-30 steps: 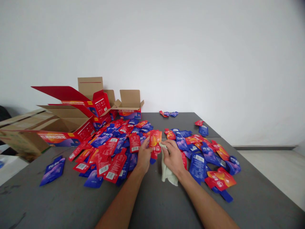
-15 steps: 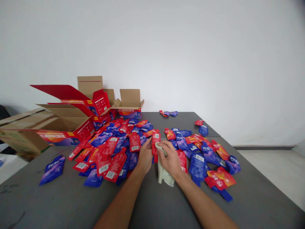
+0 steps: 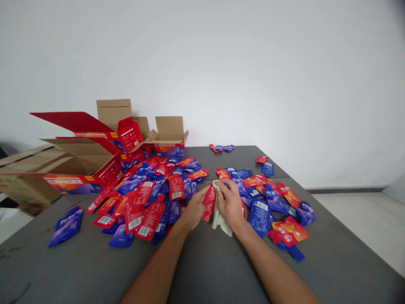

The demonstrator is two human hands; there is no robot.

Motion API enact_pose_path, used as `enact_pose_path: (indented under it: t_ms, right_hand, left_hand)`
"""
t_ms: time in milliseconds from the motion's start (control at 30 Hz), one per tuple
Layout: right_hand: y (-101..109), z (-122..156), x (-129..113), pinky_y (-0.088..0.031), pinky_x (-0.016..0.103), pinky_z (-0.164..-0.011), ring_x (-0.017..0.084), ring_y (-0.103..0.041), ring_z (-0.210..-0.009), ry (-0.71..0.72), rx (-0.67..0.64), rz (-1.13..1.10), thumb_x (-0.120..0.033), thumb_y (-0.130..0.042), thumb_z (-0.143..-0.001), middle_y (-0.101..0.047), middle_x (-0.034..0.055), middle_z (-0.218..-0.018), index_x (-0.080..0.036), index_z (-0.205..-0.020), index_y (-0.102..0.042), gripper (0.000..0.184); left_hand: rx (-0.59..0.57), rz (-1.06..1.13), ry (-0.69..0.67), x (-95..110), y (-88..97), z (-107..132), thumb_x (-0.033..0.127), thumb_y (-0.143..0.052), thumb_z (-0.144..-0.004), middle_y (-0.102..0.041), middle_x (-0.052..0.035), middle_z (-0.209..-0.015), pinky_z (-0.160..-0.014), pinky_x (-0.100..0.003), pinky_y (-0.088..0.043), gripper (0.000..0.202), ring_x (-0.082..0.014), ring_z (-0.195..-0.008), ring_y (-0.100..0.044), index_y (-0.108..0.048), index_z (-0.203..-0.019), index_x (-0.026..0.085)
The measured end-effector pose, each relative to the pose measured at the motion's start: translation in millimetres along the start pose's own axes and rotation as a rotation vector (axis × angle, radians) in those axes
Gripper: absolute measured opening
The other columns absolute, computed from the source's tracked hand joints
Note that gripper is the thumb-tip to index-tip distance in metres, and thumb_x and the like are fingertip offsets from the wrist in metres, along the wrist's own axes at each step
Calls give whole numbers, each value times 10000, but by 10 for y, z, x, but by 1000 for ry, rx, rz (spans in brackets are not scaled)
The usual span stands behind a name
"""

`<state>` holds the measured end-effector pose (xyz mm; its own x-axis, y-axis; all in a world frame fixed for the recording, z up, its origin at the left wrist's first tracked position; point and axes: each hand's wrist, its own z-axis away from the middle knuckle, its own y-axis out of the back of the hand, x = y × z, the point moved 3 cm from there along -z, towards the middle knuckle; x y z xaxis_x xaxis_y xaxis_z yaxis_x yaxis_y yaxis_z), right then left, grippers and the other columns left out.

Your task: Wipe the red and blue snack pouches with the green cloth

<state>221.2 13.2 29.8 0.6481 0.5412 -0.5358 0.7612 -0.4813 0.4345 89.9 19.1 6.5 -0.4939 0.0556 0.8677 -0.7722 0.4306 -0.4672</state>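
Between my hands is a red pouch point(image 3: 209, 204), tilted with its upper end to the right. My left hand point(image 3: 194, 210) is closed on its left edge. A pale cloth point(image 3: 220, 221) is bunched in my right hand point(image 3: 230, 206), whose fingers press it over the pouch's upper right part and hide that end. The cloth's loose end hangs down toward the table. To the left lies a large heap of red and blue pouches point(image 3: 141, 194). Another pile of pouches point(image 3: 275, 202) spreads out right of my right hand.
Open red cardboard boxes point(image 3: 72, 180) stand at the left, with a smaller open box point(image 3: 169, 148) behind the heap. A lone blue pouch point(image 3: 66, 226) lies on the dark table point(image 3: 202, 270) at left. A few pouches point(image 3: 222, 148) lie near the back edge, by the wall.
The pouch has tilted from upright to a slant, and its barcode end is now covered by the cloth. The right hand has moved slightly up and right. The whole view has shifted a little.
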Motion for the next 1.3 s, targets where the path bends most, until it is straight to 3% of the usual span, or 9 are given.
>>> enact_pose_path:
  t_ms: [133,300,467,533,667,733,900,1133,1300]
  right_hand:
    - [-58,42,-29,-460,422,-977,249,-536,-1105,37,-104,0,-171,-482,-931,-592,99,-1185,-244,-1186,-677,329]
    - [-194,130,-171,-475,407,-958,234,-546,-1084,132,-300,-100,-95,-482,-898,-609,83,-1149,-259,-1171,-678,374]
    - [-213,143,-226,-484,372,-943,212,-570,-1060,156,-383,-158,-89,-499,-909,-642,77,-1082,-236,-1089,-710,314]
    - [-217,149,-210,-489,359,-935,206,-579,-1045,148,-404,-147,-79,-509,-898,-652,70,-1066,-236,-1058,-719,307]
    - [-231,164,-139,-489,345,-951,202,-587,-1039,91,-391,-78,-71,-544,-864,-645,75,-1086,-224,-1058,-720,304]
    - [-235,167,-102,-490,333,-951,197,-592,-1031,56,-387,-44,-69,-544,-858,-643,77,-1082,-219,-1061,-723,310]
    - [-221,154,-48,-490,317,-949,197,-600,-1025,0,-396,41,-79,-543,-855,-644,82,-1085,-209,-1034,-737,295]
    - [-184,129,-40,-476,281,-942,188,-610,-1003,-75,-433,156,-102,-550,-852,-658,75,-1051,-203,-957,-736,236]
    - [-50,26,57,-454,247,-919,183,-621,-984,-184,-430,304,-132,-560,-847,-672,78,-989,-190,-870,-717,169]
  left_hand:
    - [46,13,-8,23,28,-10,-26,-548,-550,-697,-98,-1162,-741,-270,-507,842,-233,-1001,-663,-564,-1356,215]
    - [192,120,-68,113,164,-36,-28,-536,-505,-713,-71,-1050,-760,-277,-516,879,-193,-891,-676,-499,-1353,199]
    - [350,80,-97,108,281,-76,32,-538,-560,-679,-23,-852,-716,-305,-529,764,-174,-750,-665,-466,-1306,176]
    - [456,-107,-124,111,343,-87,52,-539,-621,-679,-42,-909,-771,-347,-542,665,-193,-819,-672,-482,-1271,180]
    - [627,-739,-305,301,425,-51,24,-493,-701,-640,-102,-1204,-1042,-419,-455,558,-239,-1165,-594,-535,-1235,182]
    - [648,-1008,-390,438,437,-13,17,-450,-748,-573,-104,-1364,-1140,-423,-368,597,-249,-1314,-500,-521,-1317,183]
    - [687,-1387,-461,646,555,61,-5,-346,-795,-508,-79,-1468,-1174,-399,-328,698,-222,-1373,-440,-420,-1462,186]
    - [818,-1767,-187,453,740,46,107,-410,-884,-497,-172,-1447,-1139,-567,-271,515,-351,-1406,-329,-520,-1385,148]
    - [804,-1854,-185,356,648,3,203,-484,-903,-473,-243,-1436,-1124,-594,-236,396,-425,-1420,-260,-614,-1253,71]
